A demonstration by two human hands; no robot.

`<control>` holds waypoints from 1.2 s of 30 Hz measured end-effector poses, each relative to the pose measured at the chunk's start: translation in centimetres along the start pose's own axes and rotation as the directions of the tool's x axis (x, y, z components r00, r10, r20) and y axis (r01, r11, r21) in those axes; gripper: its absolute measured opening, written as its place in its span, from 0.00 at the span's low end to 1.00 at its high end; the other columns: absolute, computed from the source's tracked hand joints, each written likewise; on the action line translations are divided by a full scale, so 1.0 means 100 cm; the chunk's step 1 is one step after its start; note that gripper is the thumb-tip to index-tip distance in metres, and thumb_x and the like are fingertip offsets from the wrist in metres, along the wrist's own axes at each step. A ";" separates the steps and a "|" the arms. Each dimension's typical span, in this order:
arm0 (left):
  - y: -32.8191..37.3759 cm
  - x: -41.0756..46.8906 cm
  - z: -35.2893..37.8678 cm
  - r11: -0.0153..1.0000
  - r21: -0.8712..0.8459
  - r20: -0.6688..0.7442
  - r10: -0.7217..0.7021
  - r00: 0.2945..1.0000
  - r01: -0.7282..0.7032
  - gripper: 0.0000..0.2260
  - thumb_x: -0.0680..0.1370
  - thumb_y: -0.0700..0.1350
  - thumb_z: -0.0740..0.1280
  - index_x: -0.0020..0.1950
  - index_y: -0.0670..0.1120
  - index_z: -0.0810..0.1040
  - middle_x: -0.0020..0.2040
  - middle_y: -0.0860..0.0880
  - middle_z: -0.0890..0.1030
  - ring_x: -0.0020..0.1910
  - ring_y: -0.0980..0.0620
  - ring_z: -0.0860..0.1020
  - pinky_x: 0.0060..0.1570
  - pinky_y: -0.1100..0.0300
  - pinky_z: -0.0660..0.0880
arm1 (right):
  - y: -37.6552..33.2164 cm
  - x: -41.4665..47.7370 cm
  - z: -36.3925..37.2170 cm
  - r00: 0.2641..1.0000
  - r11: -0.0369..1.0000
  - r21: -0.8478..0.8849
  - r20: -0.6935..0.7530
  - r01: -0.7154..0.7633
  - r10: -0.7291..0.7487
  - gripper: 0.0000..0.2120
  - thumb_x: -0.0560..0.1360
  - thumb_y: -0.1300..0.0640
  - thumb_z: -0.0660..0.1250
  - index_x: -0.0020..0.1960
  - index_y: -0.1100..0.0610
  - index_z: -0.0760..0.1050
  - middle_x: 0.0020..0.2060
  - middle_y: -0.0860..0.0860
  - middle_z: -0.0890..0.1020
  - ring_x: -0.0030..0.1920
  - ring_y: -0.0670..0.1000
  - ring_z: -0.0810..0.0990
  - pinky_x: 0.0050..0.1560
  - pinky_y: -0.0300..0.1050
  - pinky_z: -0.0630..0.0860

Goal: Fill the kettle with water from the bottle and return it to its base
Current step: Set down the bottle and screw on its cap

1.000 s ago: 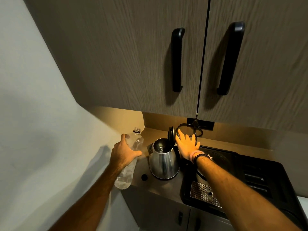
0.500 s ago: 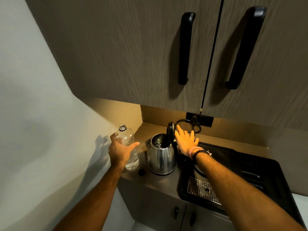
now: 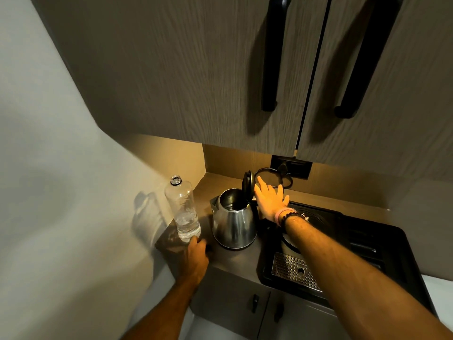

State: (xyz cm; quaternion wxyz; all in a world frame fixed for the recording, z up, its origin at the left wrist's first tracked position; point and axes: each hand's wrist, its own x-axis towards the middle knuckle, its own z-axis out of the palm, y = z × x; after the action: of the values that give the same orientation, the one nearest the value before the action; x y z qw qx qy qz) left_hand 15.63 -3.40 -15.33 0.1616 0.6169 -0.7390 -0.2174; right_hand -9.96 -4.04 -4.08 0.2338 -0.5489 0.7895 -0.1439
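left hand curled at the cap, grip unclear; right hand flat, empty at the lid; i'd press it shut squarely toward 9 o'clock over the kettle.

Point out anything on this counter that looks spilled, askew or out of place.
Nothing looks spilled or damaged. The bottle stands upright and uncapped near the counter's left edge; a small dark object, possibly its cap, lies by the left hand. The kettle sits on the counter with its lid up, the right hand beside the lid.
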 end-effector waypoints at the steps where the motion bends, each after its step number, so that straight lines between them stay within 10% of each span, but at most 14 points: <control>1: 0.003 0.001 0.001 0.999 -0.002 0.014 -0.035 0.999 0.035 0.11 0.78 0.36 0.64 0.60 0.41 0.76 0.58 0.42 0.76 0.58 0.41 0.76 0.57 0.52 0.71 | 0.000 -0.001 -0.001 1.000 1.000 -0.004 0.006 0.006 -0.006 0.38 0.73 0.31 0.44 0.78 0.42 0.37 0.81 0.58 0.49 0.77 0.69 0.37 0.71 0.75 0.38; 6: 0.006 0.009 0.004 0.994 0.021 0.011 -0.109 0.994 0.108 0.10 0.78 0.35 0.61 0.57 0.37 0.76 0.54 0.35 0.78 0.51 0.37 0.76 0.56 0.45 0.73 | -0.001 0.001 0.000 1.000 1.000 0.006 0.004 -0.010 0.010 0.34 0.79 0.35 0.46 0.79 0.43 0.39 0.81 0.59 0.50 0.78 0.69 0.37 0.72 0.75 0.38; 11: 0.019 -0.005 -0.026 0.975 0.125 -0.068 0.195 0.979 -0.185 0.10 0.78 0.38 0.66 0.59 0.39 0.79 0.57 0.39 0.80 0.55 0.40 0.78 0.54 0.53 0.74 | 0.000 0.000 -0.002 1.000 0.999 0.035 0.005 -0.008 0.008 0.34 0.78 0.34 0.45 0.79 0.43 0.38 0.81 0.58 0.50 0.78 0.67 0.37 0.73 0.75 0.37; 18: 0.044 0.020 -0.117 0.876 0.142 -0.668 0.429 0.609 -0.461 0.12 0.76 0.42 0.73 0.56 0.39 0.82 0.51 0.42 0.82 0.47 0.49 0.80 0.46 0.63 0.77 | -0.002 0.001 -0.001 1.000 0.997 0.067 -0.018 -0.022 0.024 0.35 0.77 0.33 0.43 0.79 0.43 0.40 0.81 0.56 0.53 0.78 0.67 0.38 0.73 0.74 0.38; 36: 0.060 0.062 -0.171 0.946 -0.249 -0.578 0.027 0.816 -0.208 0.13 0.71 0.48 0.77 0.52 0.43 0.85 0.48 0.45 0.84 0.43 0.50 0.81 0.43 0.58 0.78 | -0.003 -0.004 -0.004 1.000 0.997 0.077 -0.004 -0.023 0.023 0.37 0.74 0.30 0.42 0.79 0.43 0.39 0.81 0.55 0.51 0.78 0.67 0.38 0.72 0.75 0.37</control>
State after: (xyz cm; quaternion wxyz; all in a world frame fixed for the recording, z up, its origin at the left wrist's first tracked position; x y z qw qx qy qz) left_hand 18.06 -10.71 2.22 0.4789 0.5741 -0.6526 -0.1234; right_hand -9.79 -3.81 -3.53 0.2545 -0.5299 0.7903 -0.1729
